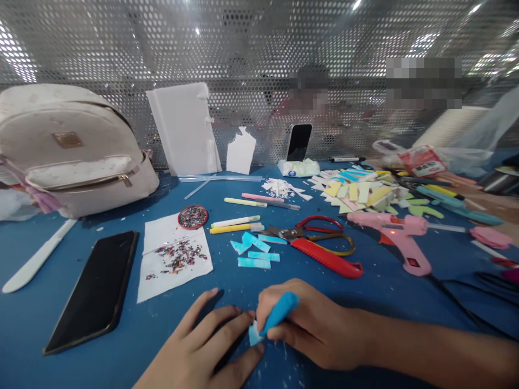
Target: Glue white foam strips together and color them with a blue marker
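Right hand [310, 327] clenched on blue marker [281, 312]; left hand [205, 343] spread beside it

Key relation: the blue-edged paper piece [253, 336] lies at 8 o'clock from the right grip, between the hands and partly covered. The marker's long axis runs from 2 o'clock down to 8 o'clock, its lower end reaching that paper; the tip itself is hidden. Both hands are close to the paper; neither is clearly nearer.

Right grip: curled closed around the marker. Left grip: loose, palm down, fingers apart, fingertips at the paper's edge; firm contact cannot be confirmed.

Surroundings on the table [377, 292], taken from the right grip: loose blue strips [254, 263] at 11 o'clock, red-handled shears [324, 257] at 1, pink glue gun [411, 248] at 2, black phone [95, 292] at 9, flecked white sheet [162, 289] at 10.
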`<state>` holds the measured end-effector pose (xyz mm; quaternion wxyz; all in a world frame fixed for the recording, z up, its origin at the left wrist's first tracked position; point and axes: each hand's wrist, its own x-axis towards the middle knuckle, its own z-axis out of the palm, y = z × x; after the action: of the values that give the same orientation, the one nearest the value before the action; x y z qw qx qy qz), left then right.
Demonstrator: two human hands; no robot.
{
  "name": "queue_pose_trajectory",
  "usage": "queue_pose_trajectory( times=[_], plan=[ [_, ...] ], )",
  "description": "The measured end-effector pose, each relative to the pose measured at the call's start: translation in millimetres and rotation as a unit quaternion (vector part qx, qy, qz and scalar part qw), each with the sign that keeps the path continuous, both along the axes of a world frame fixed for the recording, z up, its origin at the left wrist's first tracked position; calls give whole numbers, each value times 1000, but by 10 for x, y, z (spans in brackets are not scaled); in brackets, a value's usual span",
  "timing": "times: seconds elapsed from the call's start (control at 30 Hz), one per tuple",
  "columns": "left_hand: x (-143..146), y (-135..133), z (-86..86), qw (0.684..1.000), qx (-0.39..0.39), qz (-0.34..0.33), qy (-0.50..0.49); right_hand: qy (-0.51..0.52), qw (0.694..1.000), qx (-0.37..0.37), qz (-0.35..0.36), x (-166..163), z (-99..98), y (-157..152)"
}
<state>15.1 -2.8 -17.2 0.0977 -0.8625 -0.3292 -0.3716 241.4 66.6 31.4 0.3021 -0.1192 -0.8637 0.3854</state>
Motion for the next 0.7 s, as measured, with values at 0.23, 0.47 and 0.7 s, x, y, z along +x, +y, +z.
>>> queue_pose_trajectory(
  times=[0.23, 0.47, 0.7],
  plan=[
    [-26, 8, 2, 1000, -4, -15, 16, -27, 1000, -12, 9, -6, -6, -11],
    [-18, 5, 25, 1000, 0, -8, 14, -40, 999, -27, 3, 4, 4, -1],
    [-14, -7, -15, 1000, 6, 2, 17, -16, 999, -33, 1, -8, -5, 9]
  ],
)
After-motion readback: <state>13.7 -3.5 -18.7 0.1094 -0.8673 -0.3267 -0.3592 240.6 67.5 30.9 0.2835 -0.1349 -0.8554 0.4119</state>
